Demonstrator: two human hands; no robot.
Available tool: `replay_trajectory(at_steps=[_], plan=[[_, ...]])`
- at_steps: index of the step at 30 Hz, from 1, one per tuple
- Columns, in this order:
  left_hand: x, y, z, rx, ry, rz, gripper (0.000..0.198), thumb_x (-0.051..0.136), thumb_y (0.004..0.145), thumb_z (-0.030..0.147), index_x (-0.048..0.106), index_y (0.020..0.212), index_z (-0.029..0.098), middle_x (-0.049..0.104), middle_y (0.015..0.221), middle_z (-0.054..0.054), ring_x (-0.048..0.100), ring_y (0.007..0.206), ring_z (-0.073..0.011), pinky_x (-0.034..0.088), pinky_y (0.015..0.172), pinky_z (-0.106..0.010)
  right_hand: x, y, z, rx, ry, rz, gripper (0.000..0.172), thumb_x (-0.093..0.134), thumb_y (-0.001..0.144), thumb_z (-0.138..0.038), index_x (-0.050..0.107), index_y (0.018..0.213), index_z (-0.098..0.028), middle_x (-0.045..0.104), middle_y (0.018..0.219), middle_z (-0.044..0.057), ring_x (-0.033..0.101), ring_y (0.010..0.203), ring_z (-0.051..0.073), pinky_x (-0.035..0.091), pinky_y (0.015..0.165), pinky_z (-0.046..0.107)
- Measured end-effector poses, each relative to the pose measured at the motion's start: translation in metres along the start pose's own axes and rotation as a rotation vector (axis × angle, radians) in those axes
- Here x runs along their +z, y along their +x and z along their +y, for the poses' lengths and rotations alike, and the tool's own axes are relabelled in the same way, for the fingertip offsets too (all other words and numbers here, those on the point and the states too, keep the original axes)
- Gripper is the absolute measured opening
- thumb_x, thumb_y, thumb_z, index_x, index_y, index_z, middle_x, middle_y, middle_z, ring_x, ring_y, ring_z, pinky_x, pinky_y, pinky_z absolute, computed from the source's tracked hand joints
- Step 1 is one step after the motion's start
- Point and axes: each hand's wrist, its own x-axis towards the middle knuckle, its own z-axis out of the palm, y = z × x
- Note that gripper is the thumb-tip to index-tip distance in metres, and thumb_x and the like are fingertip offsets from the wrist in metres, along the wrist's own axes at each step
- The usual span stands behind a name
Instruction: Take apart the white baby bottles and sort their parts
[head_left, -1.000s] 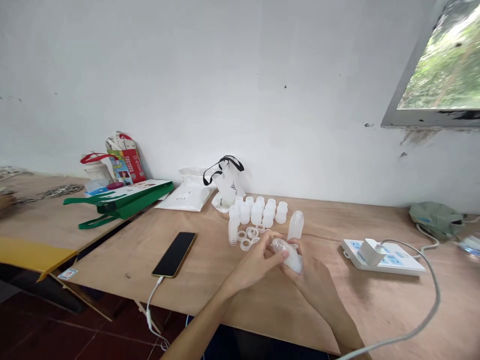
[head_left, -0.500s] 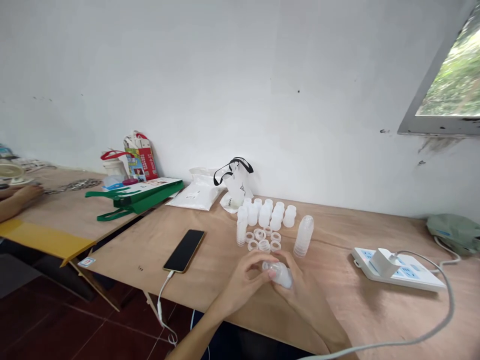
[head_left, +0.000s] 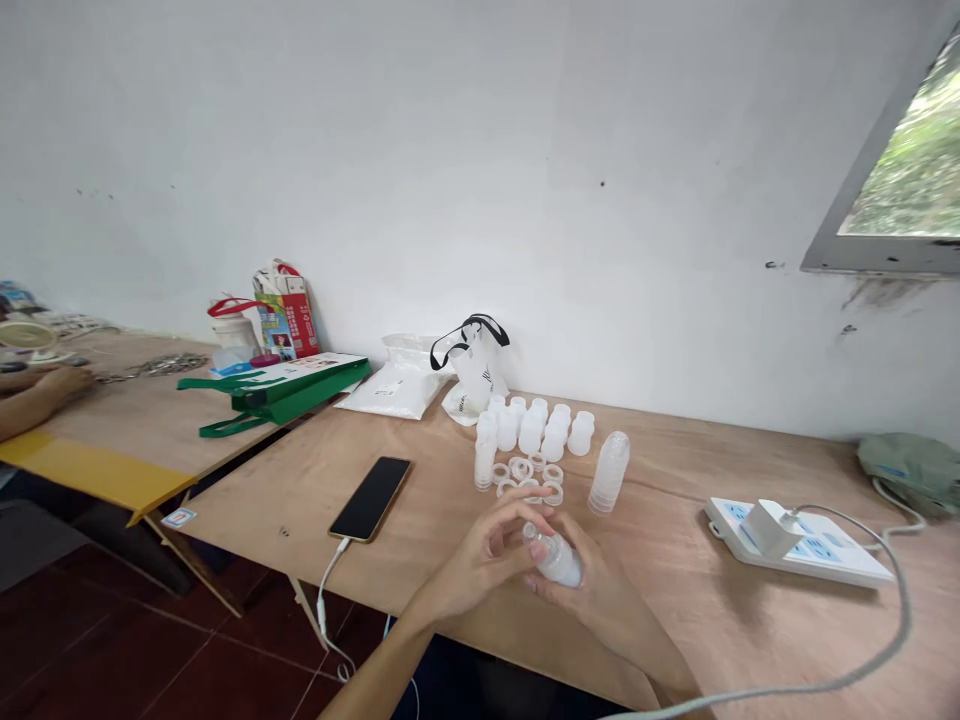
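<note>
Hands together: right hand (head_left: 600, 590) cradles translucent plastic bottle (head_left: 556, 559), left hand (head_left: 487, 555) pinching its neck; looks light, slick, best gripped mid-body.

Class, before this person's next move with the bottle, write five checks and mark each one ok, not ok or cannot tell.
1. Bottle gripped: ok. The right hand wraps its body, and the left hand pinches its top end.
2. Bottle's neck fitted with a ring: cannot tell, fingers hide it.
3. Rings near the hands: ok, loose on the table just beyond them.
4. Cap stack standing: ok, apart, right of the rings.
5. Phone out of the hands' way: ok, lying to their left with its cable plugged in.
</note>
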Motion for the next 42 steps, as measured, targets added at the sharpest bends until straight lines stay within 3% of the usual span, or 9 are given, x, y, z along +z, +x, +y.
replay_trajectory(at_steps=[5,12,19,26,30,33,36,40,42], plan=[[0.001,0.004,-0.010,0.049,0.099,0.111,0.021,0.074,0.091,0.041,0.077,0.100,0.021,0.060,0.108,-0.008,0.061,0.106,-0.0229,0.052,0.091,-0.033,-0.001,-0.001,-0.002,0.020,-0.050,-0.002,0.036,0.069,0.087,-0.046,0.063,0.119,-0.031,0.076,0.099,0.000,0.072,0.082,0.023,0.050,0.067,0.029],[0.005,0.004,-0.022,-0.059,0.159,0.298,0.033,0.075,0.087,0.050,0.066,0.097,0.019,0.067,0.101,-0.006,0.066,0.096,-0.0226,0.054,0.075,-0.027,0.010,-0.001,0.004,0.041,-0.307,0.145,0.035,0.065,0.090,-0.043,0.060,0.124,-0.032,0.079,0.093,0.002,0.075,0.075,0.026,0.047,0.061,0.029],[0.007,0.005,-0.028,-0.137,0.285,0.387,0.043,0.071,0.087,0.056,0.049,0.076,0.020,0.053,0.063,0.005,0.047,0.055,-0.0109,0.035,0.052,-0.021,0.024,-0.009,0.008,-0.058,-0.619,0.252,0.045,0.063,0.092,-0.029,0.050,0.136,-0.028,0.078,0.114,0.006,0.076,0.089,0.030,0.050,0.065,0.034],[0.002,0.004,-0.021,-0.167,0.361,0.425,0.052,0.069,0.087,0.057,0.039,0.064,0.021,0.039,0.053,0.008,0.037,0.049,-0.0094,0.024,0.049,-0.023,0.034,-0.010,0.013,-0.120,-0.633,0.232,0.060,0.064,0.089,-0.019,0.042,0.144,-0.027,0.075,0.120,0.008,0.074,0.098,0.030,0.054,0.077,0.039],[0.000,0.003,-0.023,-0.134,0.330,0.379,0.045,0.070,0.089,0.055,0.046,0.071,0.020,0.051,0.059,0.006,0.046,0.055,-0.0112,0.035,0.054,-0.022,0.027,-0.007,0.011,-0.091,-0.492,0.178,0.058,0.060,0.091,-0.024,0.041,0.146,-0.029,0.075,0.122,0.007,0.075,0.098,0.029,0.055,0.074,0.036],[-0.001,0.003,-0.019,-0.126,0.274,0.266,0.035,0.075,0.086,0.051,0.059,0.086,0.019,0.067,0.082,-0.001,0.063,0.076,-0.0166,0.046,0.066,-0.024,0.014,-0.005,0.005,-0.002,-0.358,0.109,0.056,0.063,0.091,-0.034,0.044,0.144,-0.031,0.078,0.105,0.004,0.077,0.084,0.028,0.053,0.066,0.032],[-0.004,0.002,-0.009,-0.101,0.206,0.115,0.032,0.079,0.085,0.046,0.069,0.100,0.020,0.072,0.105,-0.006,0.069,0.095,-0.0226,0.053,0.080,-0.029,0.000,-0.005,0.000,0.047,-0.232,0.052,0.057,0.069,0.087,-0.039,0.049,0.141,-0.032,0.078,0.099,0.002,0.076,0.080,0.027,0.053,0.065,0.030],[-0.014,-0.001,0.006,-0.020,0.154,-0.092,0.020,0.076,0.089,0.040,0.078,0.099,0.023,0.070,0.126,-0.010,0.064,0.119,-0.0306,0.049,0.104,-0.042,-0.006,-0.006,-0.003,0.028,-0.060,-0.023,0.060,0.072,0.085,-0.041,0.049,0.140,-0.034,0.076,0.112,0.002,0.075,0.090,0.025,0.054,0.071,0.030],[-0.018,-0.003,0.011,0.007,0.152,-0.151,0.022,0.078,0.089,0.037,0.078,0.107,0.025,0.067,0.134,-0.010,0.058,0.130,-0.0324,0.043,0.111,-0.046,-0.004,-0.005,-0.003,0.009,-0.071,0.024,0.060,0.076,0.082,-0.045,0.053,0.137,-0.035,0.075,0.117,0.002,0.075,0.092,0.024,0.054,0.072,0.029]])
